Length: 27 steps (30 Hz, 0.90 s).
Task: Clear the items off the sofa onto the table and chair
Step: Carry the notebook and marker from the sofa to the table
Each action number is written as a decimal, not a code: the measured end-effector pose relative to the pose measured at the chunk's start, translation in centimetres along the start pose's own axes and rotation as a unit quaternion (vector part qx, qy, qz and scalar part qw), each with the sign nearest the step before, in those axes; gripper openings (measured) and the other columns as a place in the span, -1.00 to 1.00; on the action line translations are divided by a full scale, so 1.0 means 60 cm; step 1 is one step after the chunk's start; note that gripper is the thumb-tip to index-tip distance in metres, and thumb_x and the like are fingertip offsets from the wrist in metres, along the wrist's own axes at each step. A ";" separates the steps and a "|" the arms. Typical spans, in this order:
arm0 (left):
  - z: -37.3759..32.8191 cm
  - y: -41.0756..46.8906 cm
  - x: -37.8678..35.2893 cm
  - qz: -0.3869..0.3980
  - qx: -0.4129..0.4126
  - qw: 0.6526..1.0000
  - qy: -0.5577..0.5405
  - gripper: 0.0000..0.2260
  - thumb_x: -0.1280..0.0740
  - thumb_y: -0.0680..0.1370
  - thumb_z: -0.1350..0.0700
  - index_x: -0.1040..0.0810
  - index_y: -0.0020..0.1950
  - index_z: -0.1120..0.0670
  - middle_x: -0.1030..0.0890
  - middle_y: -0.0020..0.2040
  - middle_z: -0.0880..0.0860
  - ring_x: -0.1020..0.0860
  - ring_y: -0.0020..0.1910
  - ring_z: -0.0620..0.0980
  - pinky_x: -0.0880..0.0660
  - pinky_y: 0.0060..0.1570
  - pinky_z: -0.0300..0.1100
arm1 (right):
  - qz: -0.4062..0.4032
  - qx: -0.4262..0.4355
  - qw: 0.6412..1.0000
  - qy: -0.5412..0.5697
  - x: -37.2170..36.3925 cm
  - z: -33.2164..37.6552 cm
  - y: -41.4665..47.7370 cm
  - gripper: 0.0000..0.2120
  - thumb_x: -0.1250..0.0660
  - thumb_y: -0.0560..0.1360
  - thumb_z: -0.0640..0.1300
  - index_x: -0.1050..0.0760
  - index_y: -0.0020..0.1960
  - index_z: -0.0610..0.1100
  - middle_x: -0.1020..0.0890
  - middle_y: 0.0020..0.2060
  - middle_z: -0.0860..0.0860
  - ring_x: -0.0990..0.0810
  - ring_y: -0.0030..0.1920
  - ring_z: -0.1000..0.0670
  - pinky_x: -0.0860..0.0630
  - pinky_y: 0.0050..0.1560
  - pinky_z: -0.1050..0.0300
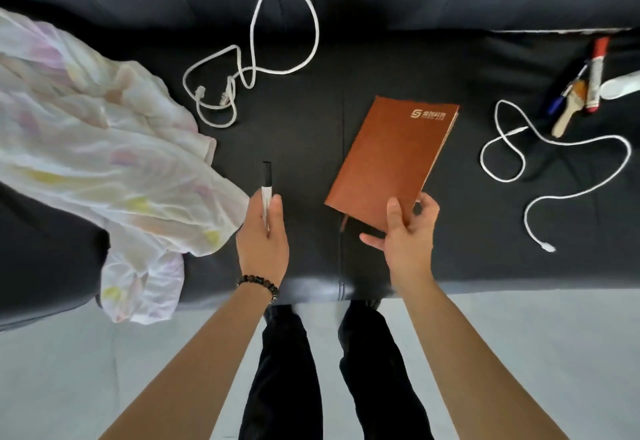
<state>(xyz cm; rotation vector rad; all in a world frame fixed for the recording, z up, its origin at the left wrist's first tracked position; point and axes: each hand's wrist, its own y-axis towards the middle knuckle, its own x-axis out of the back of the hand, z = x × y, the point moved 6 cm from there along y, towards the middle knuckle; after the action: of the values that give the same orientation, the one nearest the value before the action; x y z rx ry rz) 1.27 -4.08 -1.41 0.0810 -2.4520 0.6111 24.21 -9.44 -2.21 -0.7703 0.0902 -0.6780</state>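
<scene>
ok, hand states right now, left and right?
Left hand: closed round the pen.
Right hand: gripping the brown notebook by its near corner.

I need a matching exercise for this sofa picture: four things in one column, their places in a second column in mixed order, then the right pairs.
Things:
1. pen
2. brown notebook
3. pale cloth
4. red marker

Places:
a. far right of the sofa, beside a brush
b. held in the left hand
c. hanging over the sofa's front edge
d. gripped at its near corner by the right hand

Pairs: 1-b, 2-d, 3-c, 4-a
</scene>
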 end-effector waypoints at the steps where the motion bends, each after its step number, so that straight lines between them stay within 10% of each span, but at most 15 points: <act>1: -0.008 -0.035 0.009 -0.003 0.002 1.000 -0.010 -0.77 -0.11 0.65 -0.12 -0.43 0.10 -0.01 -0.51 -0.24 -0.25 -0.51 -0.24 -0.19 -0.38 -0.19 -0.50 | 0.004 0.013 1.000 -0.028 0.019 0.005 -0.024 -0.71 -0.23 0.65 -0.06 -0.27 0.32 0.14 -0.51 0.13 0.22 -0.59 0.13 0.08 -0.67 -0.22 -0.01; 8: -0.101 -0.214 0.105 0.011 0.103 0.980 -0.170 -0.88 -0.18 0.66 0.06 -0.40 -0.07 -0.12 -0.48 -0.30 -0.03 -0.35 -0.44 -0.03 -0.33 -0.45 -0.13 | -0.026 0.088 0.993 -0.070 0.147 0.107 -0.207 -0.61 -0.16 0.67 -0.04 -0.30 0.49 0.09 -0.52 0.30 0.09 -0.63 0.08 0.13 -0.67 -0.19 0.08; 14: -0.344 -0.292 0.283 0.035 0.002 0.981 -0.189 -0.92 -0.24 0.63 0.00 -0.52 0.04 -0.16 -0.51 -0.31 -0.06 -0.38 -0.46 -0.11 -0.35 -0.49 -0.21 | -0.048 0.143 0.988 0.018 0.214 0.303 -0.407 -0.64 -0.16 0.68 -0.03 -0.37 0.26 0.45 -0.60 0.08 0.31 -0.67 -0.03 0.13 -0.66 -0.23 0.12; 27: -0.642 -0.442 0.476 0.217 -0.253 0.916 -0.224 -0.87 -0.22 0.64 0.17 -0.52 0.13 0.05 -0.52 -0.30 -0.05 -0.34 -0.49 -0.14 -0.31 -0.54 -0.34 | -0.241 0.268 0.919 0.158 0.354 0.455 -0.773 -0.66 -0.23 0.65 -0.03 -0.42 0.40 0.19 -0.63 0.02 0.26 -0.63 -0.21 0.14 -0.61 -0.34 0.20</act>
<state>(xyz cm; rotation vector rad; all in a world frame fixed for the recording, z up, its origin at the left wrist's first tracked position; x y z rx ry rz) 4.12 -8.27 53.13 -0.6110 -3.0251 0.1108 24.77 -29.38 52.07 -0.1375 0.0022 -1.2323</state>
